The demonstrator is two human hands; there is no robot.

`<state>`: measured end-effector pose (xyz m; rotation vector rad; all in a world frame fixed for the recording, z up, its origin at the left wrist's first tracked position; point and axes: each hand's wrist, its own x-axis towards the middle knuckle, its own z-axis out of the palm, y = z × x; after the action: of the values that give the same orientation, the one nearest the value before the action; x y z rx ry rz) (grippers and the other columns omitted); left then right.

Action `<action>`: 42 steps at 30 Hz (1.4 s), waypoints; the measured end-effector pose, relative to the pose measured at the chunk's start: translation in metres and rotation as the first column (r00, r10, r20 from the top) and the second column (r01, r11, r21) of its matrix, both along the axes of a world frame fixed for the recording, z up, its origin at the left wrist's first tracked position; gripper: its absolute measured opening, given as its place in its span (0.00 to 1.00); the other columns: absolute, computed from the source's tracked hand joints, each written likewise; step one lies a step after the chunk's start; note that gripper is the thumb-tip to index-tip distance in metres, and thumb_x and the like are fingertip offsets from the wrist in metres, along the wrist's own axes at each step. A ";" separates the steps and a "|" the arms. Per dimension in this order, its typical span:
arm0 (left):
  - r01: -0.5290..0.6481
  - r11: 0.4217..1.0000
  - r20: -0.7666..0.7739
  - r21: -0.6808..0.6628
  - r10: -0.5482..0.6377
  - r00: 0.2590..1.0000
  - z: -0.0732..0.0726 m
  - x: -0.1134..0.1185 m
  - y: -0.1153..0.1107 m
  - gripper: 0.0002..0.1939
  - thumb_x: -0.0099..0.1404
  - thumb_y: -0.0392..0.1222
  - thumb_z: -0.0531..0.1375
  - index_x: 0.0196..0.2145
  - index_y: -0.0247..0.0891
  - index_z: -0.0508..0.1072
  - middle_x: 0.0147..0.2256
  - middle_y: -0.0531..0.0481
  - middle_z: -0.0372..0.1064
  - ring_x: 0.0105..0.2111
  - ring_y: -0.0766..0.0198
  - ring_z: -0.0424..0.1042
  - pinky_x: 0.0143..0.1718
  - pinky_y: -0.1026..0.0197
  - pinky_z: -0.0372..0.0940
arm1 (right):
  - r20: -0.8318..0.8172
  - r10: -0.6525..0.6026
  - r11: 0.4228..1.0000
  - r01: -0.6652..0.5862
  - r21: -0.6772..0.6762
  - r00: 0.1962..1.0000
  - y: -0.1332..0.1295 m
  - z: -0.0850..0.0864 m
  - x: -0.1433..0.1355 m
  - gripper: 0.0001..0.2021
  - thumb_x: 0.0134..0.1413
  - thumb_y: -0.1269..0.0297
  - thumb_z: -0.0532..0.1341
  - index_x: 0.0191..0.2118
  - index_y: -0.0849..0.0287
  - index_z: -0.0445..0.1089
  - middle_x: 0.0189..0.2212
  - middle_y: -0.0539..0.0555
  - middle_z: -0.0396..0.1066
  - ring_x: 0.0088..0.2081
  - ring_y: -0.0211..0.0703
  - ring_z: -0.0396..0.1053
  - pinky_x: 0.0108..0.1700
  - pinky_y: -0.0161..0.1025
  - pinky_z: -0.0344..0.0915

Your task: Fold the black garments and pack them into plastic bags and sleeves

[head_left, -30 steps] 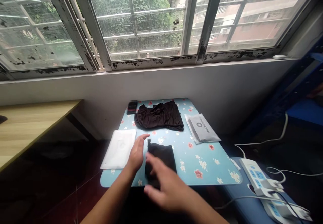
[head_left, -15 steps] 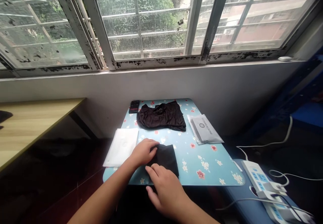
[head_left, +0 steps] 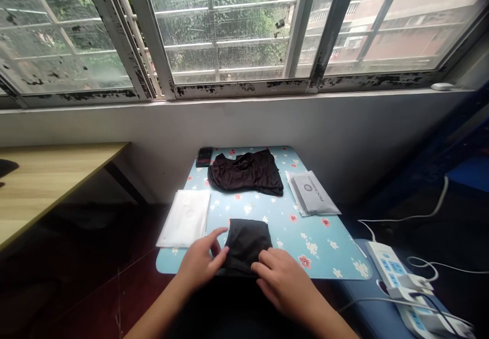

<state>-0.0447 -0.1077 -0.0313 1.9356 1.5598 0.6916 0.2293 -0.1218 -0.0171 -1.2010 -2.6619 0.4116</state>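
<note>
A small black cloth point(head_left: 248, 244), folded into a near-square, lies at the front edge of the flowered table. My left hand point(head_left: 202, 257) is at its left side, thumb tip against the cloth, index finger stretched and apart from the thumb. At the cloth's near right corner, my right hand point(head_left: 280, 278) has its fingers curled over the edge and closed on it; the thumb is partly hidden below. Farther back lies a larger dark garment point(head_left: 248, 173), loosely folded and wrinkled.
On the light-blue flowered table point(head_left: 282, 232) are a white plastic bag point(head_left: 185, 219) at left, a printed clear pouch point(head_left: 313, 193) at right, and a small black item point(head_left: 204, 157) at the back. Power strips point(head_left: 397, 272) with cables lie right; a wooden desk point(head_left: 57, 176) stands left.
My left hand has moved off the cloth's top to its left side, uncovering it. My right hand has shifted right to the cloth's near right corner. The other things keep their places.
</note>
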 end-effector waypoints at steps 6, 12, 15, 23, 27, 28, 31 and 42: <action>-0.354 0.903 -0.049 0.242 0.376 0.925 0.000 -0.054 0.017 0.18 0.69 0.55 0.58 0.48 0.43 0.78 0.32 0.51 0.75 0.33 0.57 0.75 0.38 0.58 0.69 | -0.021 0.052 0.998 -0.051 0.032 0.998 -0.002 -0.017 0.005 0.12 0.60 0.76 0.56 0.41 0.53 0.73 0.36 0.53 0.68 0.38 0.44 0.61 0.38 0.42 0.53; -0.348 0.925 -0.180 0.153 0.372 0.910 0.000 -0.071 0.027 0.21 0.69 0.58 0.57 0.47 0.42 0.79 0.39 0.47 0.77 0.38 0.54 0.75 0.41 0.56 0.69 | -0.031 0.037 0.997 -0.039 -0.069 0.999 0.006 0.001 0.019 0.11 0.61 0.69 0.59 0.43 0.49 0.77 0.36 0.53 0.68 0.40 0.47 0.63 0.39 0.43 0.57; -0.401 0.909 -0.227 0.115 0.417 0.880 0.000 -0.064 0.033 0.24 0.68 0.61 0.57 0.47 0.41 0.79 0.42 0.46 0.77 0.40 0.53 0.75 0.40 0.56 0.68 | -0.062 0.054 0.995 -0.060 -0.086 0.997 0.011 0.012 0.017 0.06 0.57 0.60 0.65 0.40 0.49 0.78 0.36 0.53 0.69 0.42 0.49 0.64 0.43 0.44 0.60; -0.393 0.915 -0.352 0.094 0.400 0.847 0.001 -0.042 0.047 0.13 0.64 0.52 0.61 0.36 0.42 0.80 0.38 0.46 0.76 0.40 0.52 0.74 0.38 0.58 0.63 | -0.299 -0.082 0.996 0.084 -0.007 0.951 0.070 0.010 -0.016 0.18 0.66 0.60 0.56 0.57 0.57 0.70 0.52 0.60 0.70 0.53 0.52 0.66 0.57 0.50 0.62; -0.403 0.914 -0.315 0.049 0.397 0.862 0.000 -0.051 0.048 0.10 0.63 0.44 0.58 0.31 0.42 0.79 0.35 0.48 0.77 0.37 0.54 0.75 0.38 0.58 0.64 | -0.238 -0.064 0.994 0.042 -0.097 0.969 0.098 0.007 -0.023 0.20 0.66 0.54 0.58 0.59 0.57 0.70 0.54 0.60 0.70 0.56 0.53 0.66 0.61 0.50 0.59; -0.405 0.913 -0.297 0.040 0.398 0.868 0.001 -0.055 0.048 0.10 0.63 0.43 0.58 0.31 0.42 0.79 0.35 0.48 0.77 0.37 0.55 0.75 0.38 0.58 0.64 | -0.217 -0.055 0.992 0.029 -0.121 0.975 0.103 0.007 -0.024 0.20 0.66 0.54 0.58 0.58 0.57 0.71 0.53 0.60 0.70 0.55 0.52 0.66 0.60 0.49 0.60; -0.419 0.906 -0.279 0.055 0.417 0.865 0.000 -0.066 0.049 0.12 0.64 0.48 0.58 0.32 0.40 0.79 0.37 0.47 0.77 0.37 0.54 0.75 0.39 0.57 0.66 | -0.174 -0.042 0.984 0.011 -0.175 0.984 0.113 0.007 -0.025 0.20 0.65 0.52 0.59 0.55 0.58 0.74 0.50 0.60 0.71 0.52 0.52 0.68 0.55 0.47 0.62; -0.418 0.907 -0.301 0.049 0.413 0.860 0.003 -0.062 0.050 0.13 0.66 0.45 0.56 0.32 0.41 0.80 0.36 0.46 0.79 0.38 0.52 0.76 0.38 0.56 0.65 | -0.189 -0.039 0.977 -0.003 -0.213 0.981 0.109 0.002 -0.023 0.09 0.63 0.59 0.60 0.43 0.57 0.73 0.40 0.55 0.75 0.41 0.46 0.70 0.42 0.39 0.61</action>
<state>-0.1064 -0.0577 -0.0283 1.7656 2.2108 0.5577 0.2059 -0.0131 -0.0150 -1.1733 -2.4883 0.7852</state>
